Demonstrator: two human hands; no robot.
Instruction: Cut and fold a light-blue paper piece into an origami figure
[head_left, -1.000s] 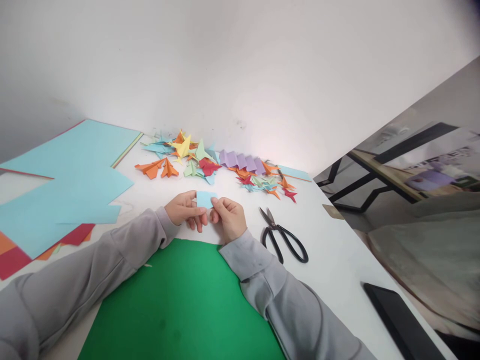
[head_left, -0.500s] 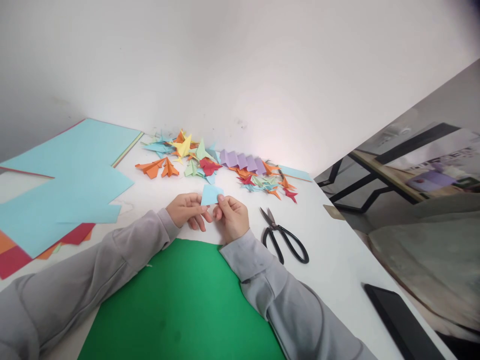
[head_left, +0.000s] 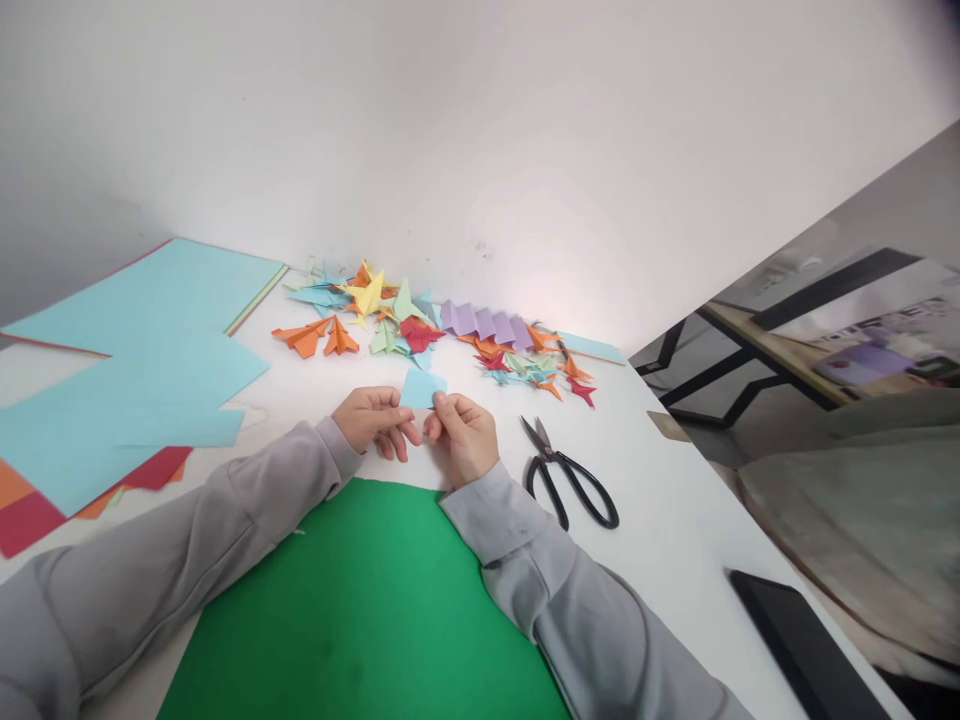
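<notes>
From where I stood, left to right:

Broad, flat light-blue paper sheets (head_left: pixel 142 385), overlapping on a white smooth-topped table (head_left: pixel 660 570); red paper (head_left: pixel 31 522) showed beneath their near edge.

2 orange folded-paper darts (head_left: pixel 303 341), side by side, just left of a heap of many-coloured folded-paper pieces (head_left: pixel 367 294).

1 plain green rectangular sheet (head_left: pixel 367 610), material uncertain, lying under the forearms, which wore grey cloth sleeves (head_left: pixel 251 500).

1 left hand (head_left: pixel 377 420): thumb and forefinger lightly pinching a paper corner, the other fingers loosely curled below.

1 small, 4-sided light-blue paper piece (head_left: pixel 422 387), held up between the hands, beyond the green sheet's far edge. It looked feather-light, thin and dry, stiff enough to stand out flat, yet likely to crease or tear under a hard squeeze. Best hold, I judged: the near corners, by fingertips, leaving the middle untouched.

1 right hand (head_left: pixel 466 435): thumb and forefinger pinching the piece's near right corner, remaining fingers folded in.

1 purple pleated paper strip (head_left: pixel 484 322), beyond the hands, against the white wall.

1 pair of black-handled metal scissors (head_left: pixel 553 456), blades parted, near the right hand, untouched.

1 black flat rectangular object (head_left: pixel 799 635), at the table's right edge.
</notes>
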